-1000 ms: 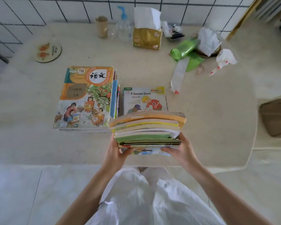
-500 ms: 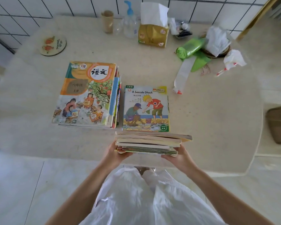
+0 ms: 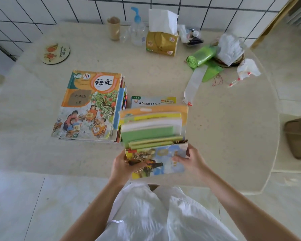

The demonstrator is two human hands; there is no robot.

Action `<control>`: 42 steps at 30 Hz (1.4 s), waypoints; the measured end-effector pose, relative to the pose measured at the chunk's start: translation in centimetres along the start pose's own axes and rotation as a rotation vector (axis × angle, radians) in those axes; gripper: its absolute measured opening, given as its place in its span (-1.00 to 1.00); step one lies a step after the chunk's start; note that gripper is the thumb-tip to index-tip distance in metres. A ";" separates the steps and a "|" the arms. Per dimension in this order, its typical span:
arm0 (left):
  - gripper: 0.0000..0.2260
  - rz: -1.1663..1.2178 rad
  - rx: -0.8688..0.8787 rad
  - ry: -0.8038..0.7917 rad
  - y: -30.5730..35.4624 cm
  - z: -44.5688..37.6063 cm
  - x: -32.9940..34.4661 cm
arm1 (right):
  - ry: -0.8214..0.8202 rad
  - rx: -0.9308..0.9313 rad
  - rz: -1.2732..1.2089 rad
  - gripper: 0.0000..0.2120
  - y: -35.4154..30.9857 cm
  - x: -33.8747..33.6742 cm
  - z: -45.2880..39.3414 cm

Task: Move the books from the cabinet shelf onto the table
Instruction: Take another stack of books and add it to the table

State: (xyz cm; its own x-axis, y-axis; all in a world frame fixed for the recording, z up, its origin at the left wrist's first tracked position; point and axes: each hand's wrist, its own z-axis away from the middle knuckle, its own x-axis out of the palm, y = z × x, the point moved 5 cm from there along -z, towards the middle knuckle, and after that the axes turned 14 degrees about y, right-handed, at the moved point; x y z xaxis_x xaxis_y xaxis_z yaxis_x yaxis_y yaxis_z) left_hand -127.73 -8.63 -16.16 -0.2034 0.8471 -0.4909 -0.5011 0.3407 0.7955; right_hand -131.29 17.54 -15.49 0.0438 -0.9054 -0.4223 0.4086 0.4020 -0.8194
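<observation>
Both hands are on a bundle of books point(image 3: 153, 136) at the near edge of the surface point(image 3: 233, 136), tipped up so the page edges face the camera. Left hand point(image 3: 122, 164) grips the bundle's left side with the thumb across the front cover, right hand point(image 3: 189, 160) pinches the right side. Just behind it lies the "A Seaside Shock" book point(image 3: 151, 101), mostly hidden. Left of that sits a stack of books point(image 3: 89, 106) with a Chinese textbook on top. Toward the far edge: a round coaster point(image 3: 55, 53), cardboard tube point(image 3: 113, 28), pump bottle point(image 3: 137, 28), tissue box point(image 3: 162, 42), and a green bag roll point(image 3: 201, 57) at the far right.
</observation>
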 end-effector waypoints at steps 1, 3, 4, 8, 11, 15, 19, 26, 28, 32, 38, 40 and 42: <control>-0.60 0.015 -0.013 0.007 0.6 0.1 0.1 | 0.006 -0.007 -0.002 -0.66 -0.5 -0.4 -0.4; -0.67 0.061 -0.048 0.007 1.8 -0.1 0.2 | 0.019 -0.002 -0.014 -0.75 -1.2 -0.9 -1.0; -0.72 0.081 -0.061 0.014 2.6 -0.5 0.3 | 0.026 0.006 -0.009 -0.77 -1.6 -0.9 -1.4; -0.84 0.124 -0.137 0.026 5.6 -2.2 1.2 | 0.111 0.091 -0.073 -0.86 -2.9 -0.7 -3.6; -0.76 0.121 -0.205 0.049 6.9 -3.8 1.9 | 0.148 0.160 -0.128 -0.88 -3.8 -0.4 -5.4; -0.61 0.093 -0.212 0.077 7.6 -5.9 1.9 | 0.132 0.230 -0.165 -0.83 -4.5 0.5 -7.1; -0.42 0.013 -0.213 0.074 6.9 -6.8 2.5 | 0.103 0.288 -0.113 -0.81 -3.8 1.4 -7.8; -0.33 -0.038 -0.306 0.129 5.9 -6.4 2.7 | 0.054 0.308 -0.055 -0.79 -4.3 2.4 -7.5; -0.35 -0.036 -0.318 0.147 6.1 -6.2 3.0 | 0.059 0.306 -0.054 -0.82 -4.6 2.3 -7.6; -0.44 -0.151 -0.295 0.168 6.6 -5.8 3.3 | 0.066 0.301 0.029 -0.78 -4.8 2.3 -7.5; -0.42 -0.262 -0.228 0.186 7.9 -5.9 2.5 | 0.076 0.203 0.191 -0.65 -5.6 2.3 -5.9; -0.39 -0.285 -0.189 0.194 8.4 -5.8 2.4 | 0.093 0.140 0.225 -0.59 -5.8 2.1 -5.0; -0.39 -0.284 -0.136 0.218 8.8 -5.4 2.2 | 0.094 0.094 0.222 -0.57 -6.1 2.0 -4.2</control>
State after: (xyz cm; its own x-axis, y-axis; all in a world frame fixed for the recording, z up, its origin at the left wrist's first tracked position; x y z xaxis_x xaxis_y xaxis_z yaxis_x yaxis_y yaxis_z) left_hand -137.19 -5.95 -12.19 -0.2070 0.6151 -0.7608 -0.6676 0.4797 0.5694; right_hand -137.50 13.89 -12.97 0.0585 -0.7782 -0.6253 0.4816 0.5707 -0.6651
